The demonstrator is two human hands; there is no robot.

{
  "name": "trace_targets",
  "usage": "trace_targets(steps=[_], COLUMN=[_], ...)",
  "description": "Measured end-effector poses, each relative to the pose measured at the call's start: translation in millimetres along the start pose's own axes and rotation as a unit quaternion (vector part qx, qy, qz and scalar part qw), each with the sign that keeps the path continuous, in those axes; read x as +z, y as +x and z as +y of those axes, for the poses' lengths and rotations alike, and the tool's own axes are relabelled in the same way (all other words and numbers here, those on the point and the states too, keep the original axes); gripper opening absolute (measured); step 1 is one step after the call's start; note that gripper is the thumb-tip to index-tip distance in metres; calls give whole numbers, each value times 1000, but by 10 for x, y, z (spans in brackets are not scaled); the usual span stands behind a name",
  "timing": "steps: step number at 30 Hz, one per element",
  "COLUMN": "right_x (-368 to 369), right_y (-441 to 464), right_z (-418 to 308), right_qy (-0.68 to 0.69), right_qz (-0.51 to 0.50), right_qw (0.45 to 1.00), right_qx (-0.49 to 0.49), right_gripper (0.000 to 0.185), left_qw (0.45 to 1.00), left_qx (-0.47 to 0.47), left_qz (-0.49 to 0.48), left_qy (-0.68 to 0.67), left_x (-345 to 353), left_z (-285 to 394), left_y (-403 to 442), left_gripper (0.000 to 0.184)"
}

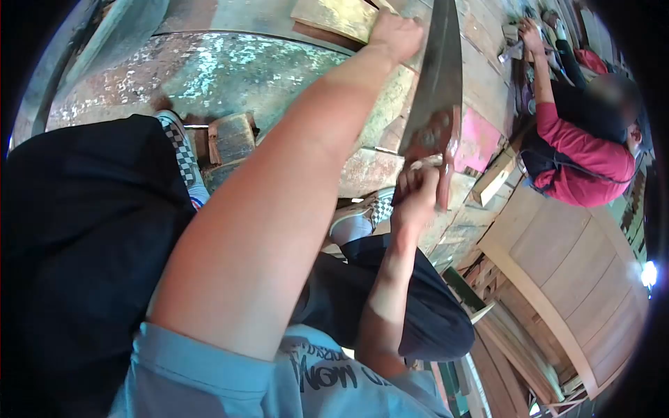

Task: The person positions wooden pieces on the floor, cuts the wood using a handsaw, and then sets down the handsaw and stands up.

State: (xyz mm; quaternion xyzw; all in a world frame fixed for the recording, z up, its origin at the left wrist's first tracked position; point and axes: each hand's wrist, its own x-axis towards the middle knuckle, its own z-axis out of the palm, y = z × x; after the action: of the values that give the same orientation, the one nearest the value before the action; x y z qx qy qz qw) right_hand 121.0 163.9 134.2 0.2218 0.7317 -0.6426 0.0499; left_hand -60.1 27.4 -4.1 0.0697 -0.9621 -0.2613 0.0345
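A handsaw [440, 76] with a wide grey blade and a worn reddish-brown handle points up toward the top of the view. My right hand [417, 198] has its fingers wrapped round that handle. At the top, my left hand [397, 35] is closed at the end of a pale wooden board [338, 19], beside the saw blade. Its fingertips are partly hidden. The blade's far end runs out of view, so I cannot tell whether it touches wood.
Between my checkered shoes [180, 150] lies a small wood block [231, 138] on the worn plank floor [230, 66]. A person in a red top [582, 157] sits at the right, near a pink panel [477, 139]. A large wooden panel [571, 258] stands lower right.
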Motion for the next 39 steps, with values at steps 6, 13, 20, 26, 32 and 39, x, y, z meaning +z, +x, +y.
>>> trace_targets(steps=[6,13,20,26,32,39], right_x=[-204,-268,-364,-306,-211,-314], right_y=[-387,-295,-494,-356,-233,-518], right_z=[-108,147,193,175,72,22], right_qy=[-50,-313,-247,-204,-128,-186], right_qz=[-1,-61,0,3,13,-18], right_qw=[998,935,953,967,989,968], right_qx=[-44,-157,-173,-153,-71,-169], right_gripper=[4,34,20,12,9,45], left_qw=[999,999,999,999,1000,999], left_qx=[10,-31,-5,-18,-19,-28], left_qz=[21,29,31,11,7,-38], left_qy=[-27,-28,-11,-37,-20,-1], left_x=[51,7,-2,-11,22,-146], left_z=[-42,17,-16,14,4,42], left_y=[52,21,70,47,81,95], left_gripper=[27,21,21,23,25,26])
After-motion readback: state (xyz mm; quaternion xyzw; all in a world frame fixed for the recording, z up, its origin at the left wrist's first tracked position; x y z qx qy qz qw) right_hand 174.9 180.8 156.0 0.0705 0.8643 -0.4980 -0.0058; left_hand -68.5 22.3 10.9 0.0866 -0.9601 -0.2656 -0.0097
